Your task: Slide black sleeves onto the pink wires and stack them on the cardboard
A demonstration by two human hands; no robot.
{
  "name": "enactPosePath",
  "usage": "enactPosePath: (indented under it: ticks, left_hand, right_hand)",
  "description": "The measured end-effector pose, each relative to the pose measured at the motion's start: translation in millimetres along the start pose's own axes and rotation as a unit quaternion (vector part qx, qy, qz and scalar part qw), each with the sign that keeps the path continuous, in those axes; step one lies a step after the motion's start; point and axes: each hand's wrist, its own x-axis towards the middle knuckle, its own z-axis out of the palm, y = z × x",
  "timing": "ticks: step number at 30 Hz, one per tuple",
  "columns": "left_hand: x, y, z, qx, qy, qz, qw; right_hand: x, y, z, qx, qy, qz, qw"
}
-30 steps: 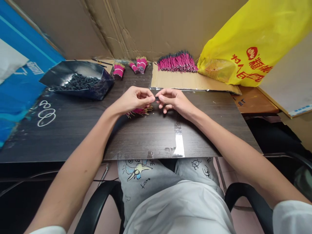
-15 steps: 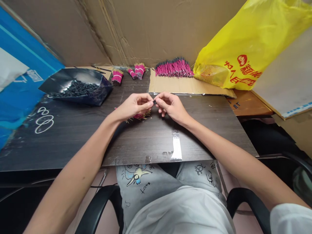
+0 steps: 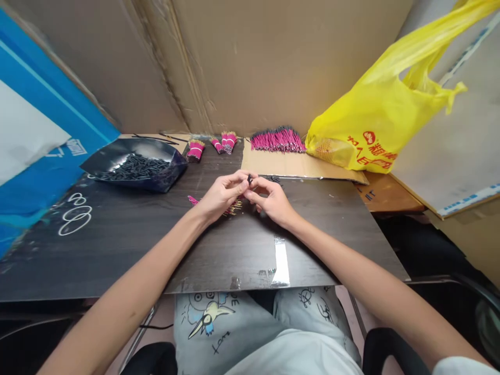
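Over the middle of the dark table, my left hand (image 3: 223, 197) and my right hand (image 3: 272, 202) meet fingertip to fingertip. Both are closed in a pinch around small black tubes (image 3: 249, 178); their number is hard to make out. Under and beside my left hand lie loose pink wires (image 3: 233, 207) with gold pin ends, partly covered by the fingers. A few black pieces (image 3: 276, 180) rest just behind my right hand. Farther back, a row of pink wires with black ends (image 3: 278, 140) lies on a flat cardboard sheet (image 3: 297, 165).
At the left stands a dark open container (image 3: 172, 177) of short black tubes (image 3: 138, 166). Banded pink wire bundles (image 3: 195, 151) sit by the cardboard wall (image 3: 273, 62). White rubber bands (image 3: 76, 219) lie left. A yellow plastic bag (image 3: 363, 114) stands back right.
The view has tilted up, so the table sits lower in it. My hands have drawn closer together, and the black tubes between the fingertips now point more upward.
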Motion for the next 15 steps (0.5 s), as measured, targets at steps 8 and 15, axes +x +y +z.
enactPosePath:
  ticks: [8, 15]
  left_hand:
    - [4, -1, -9.8, 0.207, 0.093, 0.113, 0.967]
    - [9, -9, -25.1, 0.457, 0.2, 0.208, 0.841]
  right_hand:
    - [6, 1, -21, -0.079, 0.012, -0.017, 0.997]
    - [72, -19, -72, -0.303, 0.152, -0.011, 0.941]
